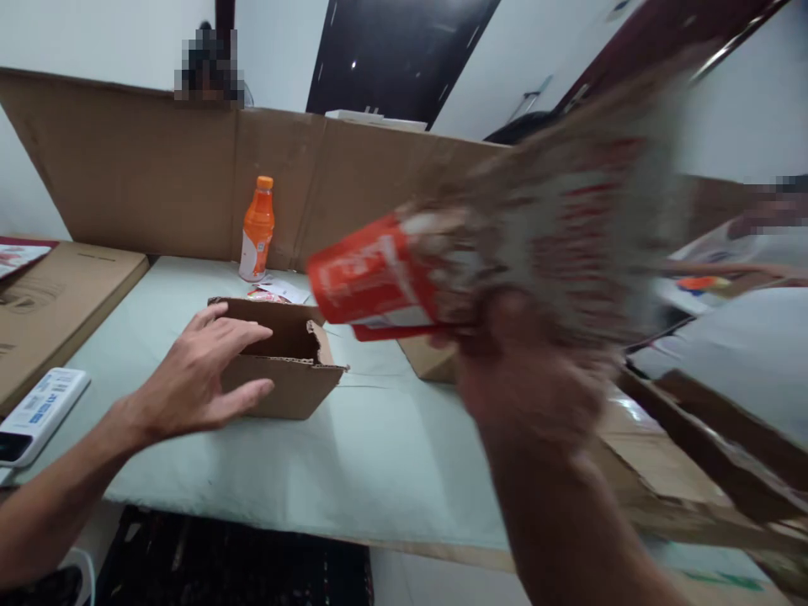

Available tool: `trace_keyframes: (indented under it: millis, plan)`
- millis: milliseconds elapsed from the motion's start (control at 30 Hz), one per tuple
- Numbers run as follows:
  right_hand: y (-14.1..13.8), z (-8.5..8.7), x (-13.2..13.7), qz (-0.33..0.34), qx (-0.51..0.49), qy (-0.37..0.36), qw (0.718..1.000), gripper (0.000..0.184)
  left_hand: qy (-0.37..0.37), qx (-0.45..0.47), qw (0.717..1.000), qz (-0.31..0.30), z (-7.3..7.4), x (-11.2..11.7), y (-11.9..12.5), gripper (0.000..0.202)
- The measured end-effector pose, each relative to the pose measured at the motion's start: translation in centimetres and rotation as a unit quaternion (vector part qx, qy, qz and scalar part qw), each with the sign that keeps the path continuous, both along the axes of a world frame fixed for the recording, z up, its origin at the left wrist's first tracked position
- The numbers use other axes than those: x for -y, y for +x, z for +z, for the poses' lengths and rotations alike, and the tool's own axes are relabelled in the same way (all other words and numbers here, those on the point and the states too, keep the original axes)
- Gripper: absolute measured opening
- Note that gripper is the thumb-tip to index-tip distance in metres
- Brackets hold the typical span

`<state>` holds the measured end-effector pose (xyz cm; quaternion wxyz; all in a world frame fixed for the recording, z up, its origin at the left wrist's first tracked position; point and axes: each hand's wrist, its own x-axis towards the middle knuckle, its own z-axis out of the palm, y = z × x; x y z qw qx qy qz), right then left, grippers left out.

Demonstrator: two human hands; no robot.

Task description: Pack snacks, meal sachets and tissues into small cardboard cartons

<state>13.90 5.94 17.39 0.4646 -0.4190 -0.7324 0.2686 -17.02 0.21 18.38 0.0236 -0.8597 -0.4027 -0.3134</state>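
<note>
My right hand (527,362) is raised at the right of the head view, fingers wrapped around a large package (568,227). That package is brown and pale with red print, smeared by motion. A red part with white lettering (379,278) sticks out at its left end; I cannot tell whether it is a separate item. My left hand (202,370) is open, fingers spread, at the left side of a small open cardboard box (284,387). Part of the box's rim is hidden behind the fingers. The box has a torn, ragged upper edge at its right.
An orange-capped bottle (257,231) stands behind the box, near the cardboard partition (379,185). A white power bank (44,417) and a flat carton (69,295) are at left. Open cardboard boxes (682,454) fill the right side, near another person's arm (738,269).
</note>
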Motion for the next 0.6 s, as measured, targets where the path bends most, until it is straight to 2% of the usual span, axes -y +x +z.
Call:
trace_keyframes:
  millis: [33,100,133,200,300,367,400,433,500,567,600]
  plan:
    - [-2.3,0.1,-1.2,-0.012,-0.124,0.028,0.992,0.032,-0.044,-0.075,0.996,0.014,0.4,-1.0,-0.3,0.03]
    - [-6.2,-0.3,-3.0,0.015,-0.295,0.019,0.955,0.034,-0.126,-0.212,0.968,0.049,0.9,-2.2,-0.6,0.022]
    - [-7.5,-0.7,-3.5,0.042,-0.337,-0.013,0.941,0.038,-0.148,-0.259,0.952,0.067,0.9,-2.4,-0.7,0.02]
    - [-8.6,-1.5,-3.8,0.085,-0.323,-0.088,0.939,0.042,-0.152,-0.301,0.937,0.095,0.8,-2.0,-0.7,0.016]
    - [-7.0,-1.1,-3.6,0.098,-0.169,-0.121,0.973,0.034,-0.112,-0.306,0.939,0.111,0.3,-0.8,-0.8,0.017]
    - [-5.8,0.3,-3.5,0.098,0.021,-0.102,0.99,0.023,-0.081,-0.302,0.945,0.099,-0.1,-0.3,-1.0,0.017]
    - [-5.7,1.1,-3.5,0.091,0.131,-0.086,0.983,0.019,-0.065,-0.3,0.948,0.09,-0.3,-0.2,-1.1,0.016]
    - [-6.1,1.8,-3.7,0.085,0.244,-0.069,0.964,0.019,-0.052,-0.295,0.95,0.082,-0.4,-0.2,-1.1,0.014]
    - [-7.8,2.6,-4.1,0.091,0.427,-0.043,0.899,0.023,-0.032,-0.284,0.955,0.074,-0.6,-0.3,-1.3,0.012]
    - [-10.2,2.3,-4.6,0.133,0.515,-0.042,0.846,0.02,-0.022,-0.266,0.961,0.071,-0.5,-0.2,-1.3,0.012]
    - [-11.4,1.7,-4.8,0.165,0.527,-0.048,0.833,0.016,-0.019,-0.254,0.965,0.069,-0.4,-0.2,-1.2,0.008]
